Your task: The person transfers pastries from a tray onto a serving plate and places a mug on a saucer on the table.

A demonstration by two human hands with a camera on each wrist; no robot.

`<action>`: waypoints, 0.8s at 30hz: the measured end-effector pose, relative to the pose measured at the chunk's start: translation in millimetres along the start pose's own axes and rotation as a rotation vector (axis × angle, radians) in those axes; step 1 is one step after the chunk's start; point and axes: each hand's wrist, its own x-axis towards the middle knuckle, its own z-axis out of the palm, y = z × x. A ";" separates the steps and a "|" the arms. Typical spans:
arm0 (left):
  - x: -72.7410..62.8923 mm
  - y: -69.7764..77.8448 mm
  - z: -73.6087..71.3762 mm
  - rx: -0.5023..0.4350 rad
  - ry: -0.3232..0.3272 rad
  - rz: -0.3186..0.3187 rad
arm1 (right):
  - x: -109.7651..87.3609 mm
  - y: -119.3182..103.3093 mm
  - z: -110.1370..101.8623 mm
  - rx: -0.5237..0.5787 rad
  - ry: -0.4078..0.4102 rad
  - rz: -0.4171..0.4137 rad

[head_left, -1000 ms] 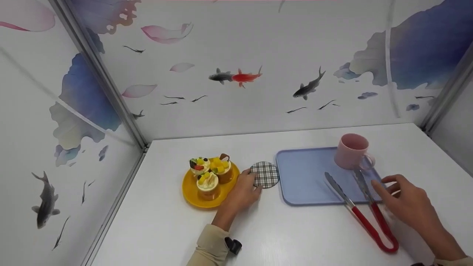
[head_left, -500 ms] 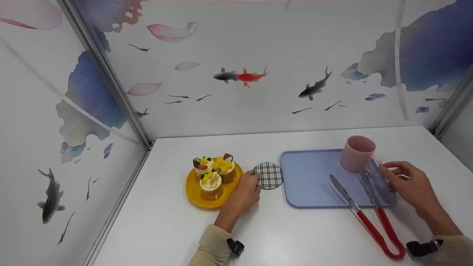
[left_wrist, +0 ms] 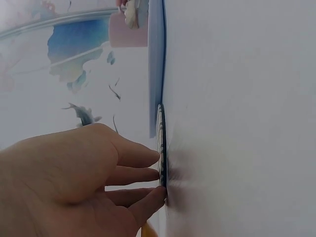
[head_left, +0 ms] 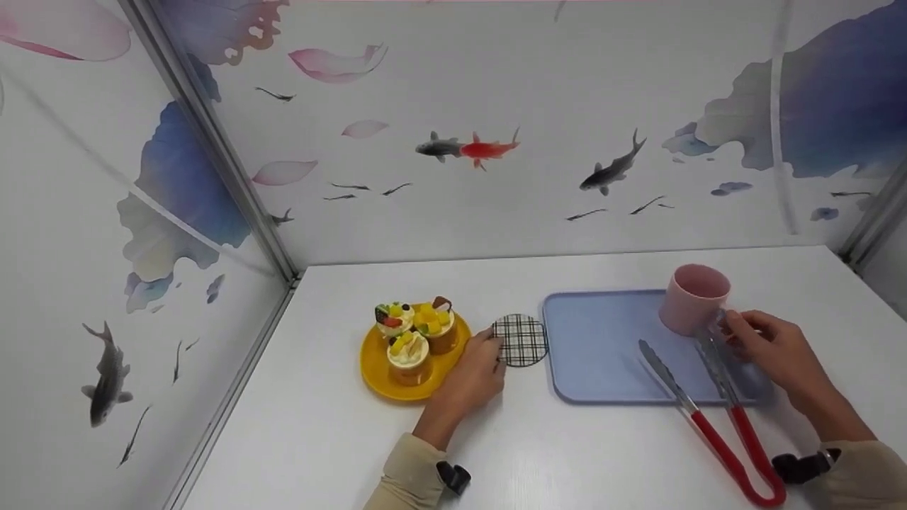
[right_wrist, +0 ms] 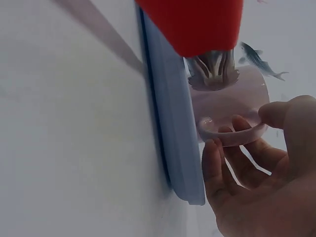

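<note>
A pink mug (head_left: 693,301) stands upright on the right part of the blue tray (head_left: 602,354). My right hand (head_left: 776,347) grips its handle, with thumb and fingers around the loop in the right wrist view, where the handle (right_wrist: 237,136) shows plainly. My left hand (head_left: 471,375) pinches the left edge of a round checked coaster (head_left: 523,341), which lies beside the tray's left side. From the left wrist, the coaster (left_wrist: 162,143) appears edge-on with fingertips at its rim. Tongs (head_left: 723,453) with red handles rest spread across the tray's front edge.
A yellow plate (head_left: 379,375) bearing several fruit-topped dessert cups (head_left: 409,354) sits left of my left hand. The tongs' metal tips lie close in front of the mug. Printed walls (head_left: 453,219) bound the white table (head_left: 567,453) at the back and left.
My right hand has moved left to the mug and taken hold of its handle. My left hand stays at the coaster. The whole view has shifted slightly.
</note>
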 end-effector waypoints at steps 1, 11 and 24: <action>0.0 0.1 0.1 -0.001 -0.002 0.000 | 0.0 0.8 -0.2 0.004 -0.015 0.002; -1.9 -1.7 -2.6 0.037 -0.014 -0.004 | 1.5 -0.3 1.5 0.033 -0.040 0.020; -1.9 1.1 -1.7 0.023 -0.030 -0.026 | -1.1 1.7 -1.2 0.053 -0.065 0.042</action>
